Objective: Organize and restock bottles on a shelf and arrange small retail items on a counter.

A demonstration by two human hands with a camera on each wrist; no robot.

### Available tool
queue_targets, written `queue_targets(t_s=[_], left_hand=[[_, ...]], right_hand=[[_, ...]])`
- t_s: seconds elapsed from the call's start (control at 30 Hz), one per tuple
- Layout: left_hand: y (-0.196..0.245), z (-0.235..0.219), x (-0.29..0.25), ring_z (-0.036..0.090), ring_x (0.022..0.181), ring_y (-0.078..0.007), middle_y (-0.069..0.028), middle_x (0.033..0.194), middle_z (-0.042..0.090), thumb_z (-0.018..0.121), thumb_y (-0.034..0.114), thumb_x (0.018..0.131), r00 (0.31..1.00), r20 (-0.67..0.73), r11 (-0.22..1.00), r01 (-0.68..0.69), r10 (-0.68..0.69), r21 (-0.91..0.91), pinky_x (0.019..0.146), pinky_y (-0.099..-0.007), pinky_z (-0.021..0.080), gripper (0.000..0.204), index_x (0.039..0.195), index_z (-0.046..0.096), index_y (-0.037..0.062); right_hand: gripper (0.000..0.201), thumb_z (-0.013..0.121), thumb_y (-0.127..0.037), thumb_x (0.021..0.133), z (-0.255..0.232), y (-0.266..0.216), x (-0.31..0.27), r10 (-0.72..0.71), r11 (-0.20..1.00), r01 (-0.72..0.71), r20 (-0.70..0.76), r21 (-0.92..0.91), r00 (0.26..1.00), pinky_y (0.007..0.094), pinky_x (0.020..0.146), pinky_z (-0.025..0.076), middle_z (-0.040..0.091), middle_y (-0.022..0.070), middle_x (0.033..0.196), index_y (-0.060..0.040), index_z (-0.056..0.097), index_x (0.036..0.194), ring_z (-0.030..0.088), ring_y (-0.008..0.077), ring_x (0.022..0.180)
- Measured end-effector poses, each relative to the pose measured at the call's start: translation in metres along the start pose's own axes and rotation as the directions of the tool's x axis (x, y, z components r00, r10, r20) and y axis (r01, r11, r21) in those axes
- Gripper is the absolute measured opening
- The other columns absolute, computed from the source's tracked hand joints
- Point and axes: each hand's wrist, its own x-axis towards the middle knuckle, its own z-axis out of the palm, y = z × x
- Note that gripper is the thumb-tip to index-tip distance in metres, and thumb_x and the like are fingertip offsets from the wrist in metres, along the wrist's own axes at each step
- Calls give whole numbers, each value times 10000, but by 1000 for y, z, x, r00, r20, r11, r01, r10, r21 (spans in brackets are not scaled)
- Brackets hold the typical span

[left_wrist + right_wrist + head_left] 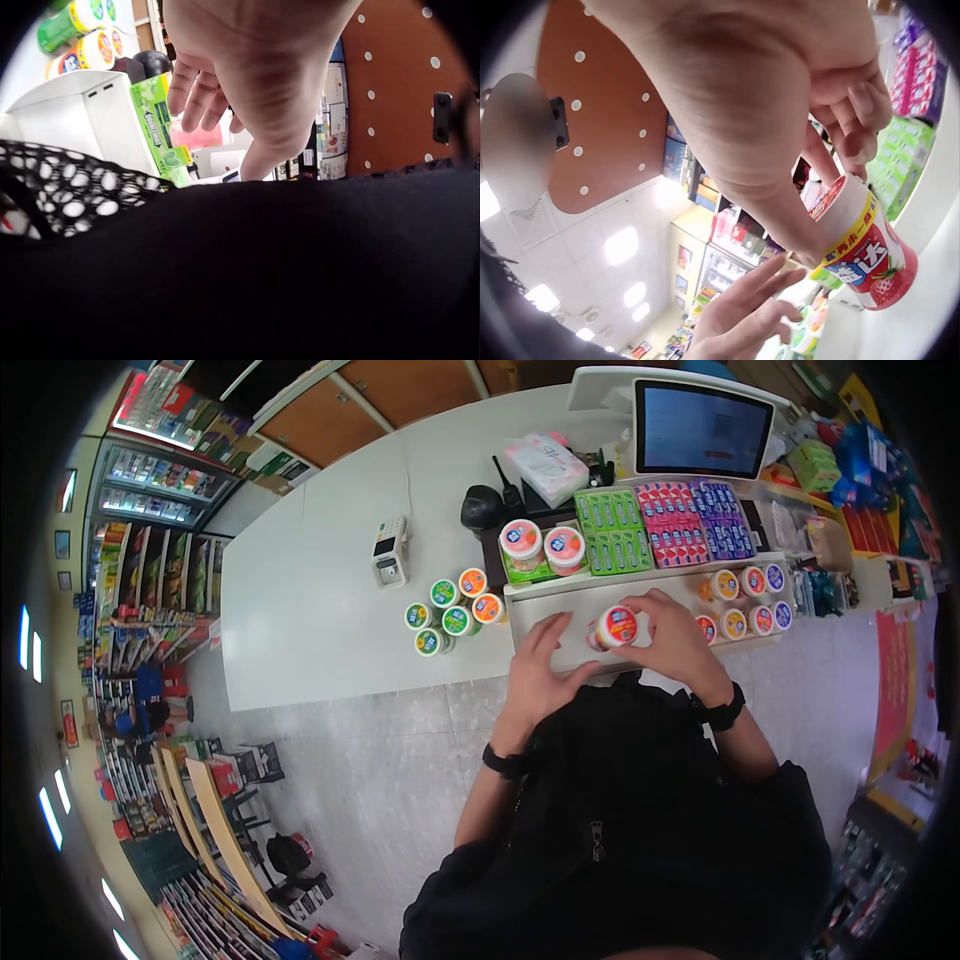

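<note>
A small white tub of chewing gum [619, 626] with a red strawberry label is in my right hand [682, 643]. Thumb and fingers pinch it near the lid, and its strawberry picture shows at the lower end in the right wrist view. Just left of it in the head view, my left hand [540, 672] is held with fingers spread and nothing in it. Both hands are over the white tray [545, 603] at the counter's near edge. Towards the right end of that tray stand orange, yellow, red and purple gum tubs [734, 622] in two rows.
Several green and orange tubs [457, 620] stand on the counter [310, 600] left of the tray. Behind it are two larger pink-lidded tubs [564, 546] and green gum boxes [612, 530]. A card terminal [390, 550] sits further left, a screen [703, 428] at the back.
</note>
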Motion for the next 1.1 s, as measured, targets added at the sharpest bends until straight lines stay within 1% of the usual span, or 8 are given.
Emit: queue_targets(t_s=[0.07, 0.13, 0.23, 0.3, 0.5, 0.67, 0.83, 1.1], left_hand=[[7, 3, 5, 639, 851, -246, -131, 1220, 627, 864, 213, 706, 990, 113, 996, -83, 80, 20, 712, -326, 531, 653, 1280, 594, 57], [1, 6, 5, 627, 797, -238, -116, 1176, 641, 862, 208, 703, 991, 95, 995, -98, 96, 13, 701, -333, 532, 637, 1264, 600, 59], [-1, 2, 0, 616, 748, -211, -97, 1079, 661, 863, 196, 696, 996, 83, 999, 35, -34, -15, 684, -314, 522, 628, 1249, 602, 51], [-7, 1, -9, 604, 726, -164, -65, 985, 671, 863, 184, 707, 989, -105, 995, 101, -101, -12, 669, -294, 508, 576, 1203, 613, 32], [-66, -22, -39, 613, 774, -132, -72, 964, 678, 873, 251, 738, 764, -580, 944, 330, -281, -23, 679, -274, 502, 564, 1166, 600, 5], [-113, -35, -58, 646, 839, -165, -108, 1003, 690, 868, 278, 746, 701, -602, 870, 492, -381, 22, 734, -302, 519, 591, 1179, 592, -15], [-165, -24, -72, 667, 851, -195, -127, 992, 704, 869, 323, 742, 691, -590, 827, 558, -418, 68, 758, -332, 529, 601, 1159, 613, -25], [-161, -32, -74, 650, 929, -290, -205, 1082, 655, 837, 398, 752, 644, -608, 817, 577, -465, -14, 788, -381, 532, 741, 1259, 517, -38]], right_hand=[[542, 834, -308, 673, 5, -15, 3, -34, 999, 34, 42, 3, 999, 426, 818, 514, 615, 115, 1028, -76, 660, 1131, 637, 337, 957], [571, 861, -286, 648, 16, -17, 9, -197, 978, 195, 9, 71, 980, 329, 603, 461, 559, 53, 887, -72, 669, 1142, 532, 172, 638], [526, 839, -214, 691, 20, -22, 12, -209, 971, 203, 36, 125, 977, 317, 605, 475, 611, 67, 971, -59, 659, 1160, 543, 169, 621], [512, 830, -186, 707, 20, -21, 13, -195, 961, 172, 89, 215, 977, 311, 608, 483, 632, 75, 1013, -57, 654, 1170, 548, 169, 616], [528, 813, -219, 723, 5, 38, 4, 15, 992, -11, -30, 129, 999, 338, 684, 519, 652, 111, 1096, -55, 642, 1194, 621, 209, 677], [616, 838, -312, 675, -6, 106, -18, 229, 918, -292, -243, -267, 943, 428, 850, 515, 663, 152, 1099, -70, 637, 1205, 655, 310, 908], [667, 850, -349, 658, -9, 138, -36, 140, 844, -214, -182, -493, 973, 425, 924, 501, 663, 168, 1100, -85, 625, 1227, 625, 338, 1067], [716, 872, -175, 573, -2, 156, -33, 244, 860, -271, -119, -433, 963, 424, 972, 486, 666, 157, 1159, -82, 613, 1234, 617, 350, 1106]])
